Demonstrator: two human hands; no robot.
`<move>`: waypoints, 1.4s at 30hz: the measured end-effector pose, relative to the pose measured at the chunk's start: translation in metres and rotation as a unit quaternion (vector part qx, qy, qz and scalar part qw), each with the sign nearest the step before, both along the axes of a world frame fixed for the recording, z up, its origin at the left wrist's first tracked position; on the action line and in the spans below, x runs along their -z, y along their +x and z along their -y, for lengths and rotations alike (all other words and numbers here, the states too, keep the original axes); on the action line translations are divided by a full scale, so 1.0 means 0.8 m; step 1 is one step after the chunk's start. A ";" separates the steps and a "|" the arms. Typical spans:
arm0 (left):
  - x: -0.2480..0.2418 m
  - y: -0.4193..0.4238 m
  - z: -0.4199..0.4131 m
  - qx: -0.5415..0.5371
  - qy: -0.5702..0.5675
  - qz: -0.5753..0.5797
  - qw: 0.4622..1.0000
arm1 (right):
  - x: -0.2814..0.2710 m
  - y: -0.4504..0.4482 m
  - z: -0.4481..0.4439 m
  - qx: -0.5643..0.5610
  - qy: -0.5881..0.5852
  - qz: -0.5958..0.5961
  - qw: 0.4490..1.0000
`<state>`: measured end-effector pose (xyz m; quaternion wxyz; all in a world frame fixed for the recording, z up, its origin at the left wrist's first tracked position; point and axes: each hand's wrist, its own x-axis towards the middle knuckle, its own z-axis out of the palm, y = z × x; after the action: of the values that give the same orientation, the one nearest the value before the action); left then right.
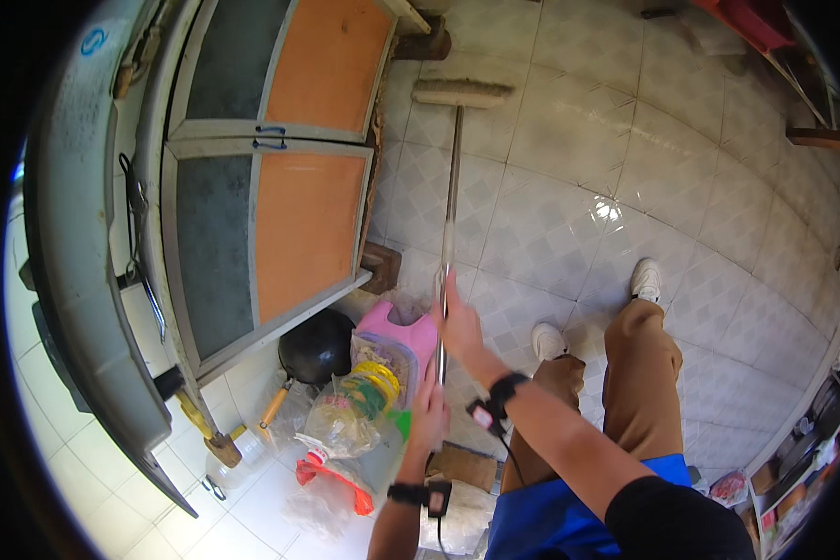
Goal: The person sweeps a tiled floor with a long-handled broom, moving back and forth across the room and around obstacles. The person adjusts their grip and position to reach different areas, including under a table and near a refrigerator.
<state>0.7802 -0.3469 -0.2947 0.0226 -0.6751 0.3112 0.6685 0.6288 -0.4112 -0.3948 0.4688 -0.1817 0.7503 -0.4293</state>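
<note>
Both of my hands grip the metal pole (453,178) of a push broom. My right hand (460,325) holds it partway along, and my left hand (430,413) is closed around it nearer its end. The broom's wide head (460,94) rests on the tiled floor (567,210) beyond me, beside the foot of a cabinet. A dark band with a small wired device sits on each wrist. The left hand is close to a pink plastic stool (392,323) and a large clear plastic bottle (343,420).
A cabinet with orange and dark door panels (308,238) stands left on brick blocks (381,267). Below it lie a black wok (316,346), a red plastic bag (336,483) and a cardboard piece (464,467). A shelf with items (798,462) lines the lower right. My shoes (646,280) stand on the floor.
</note>
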 end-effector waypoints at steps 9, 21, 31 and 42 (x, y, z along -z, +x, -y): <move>0.021 -0.095 0.041 -0.089 -0.015 0.046 0.995 | 0.043 -0.025 0.071 -0.201 0.009 -0.048 0.978; -0.005 -0.067 0.063 0.133 -0.145 0.009 0.981 | -0.039 -0.047 0.004 0.043 -0.035 0.038 0.998; -0.055 -0.184 0.092 0.009 0.031 -0.040 0.999 | 0.003 -0.124 0.068 -0.046 -0.004 -0.058 0.997; -0.251 -0.053 -0.086 -0.017 0.094 0.070 0.993 | -0.178 0.031 -0.135 -0.131 0.066 0.107 0.983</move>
<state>0.7381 -0.2780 -0.0939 0.0965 -0.7204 0.2337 0.6459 0.6535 -0.3035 -0.2523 0.6094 -0.2002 0.6921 -0.3310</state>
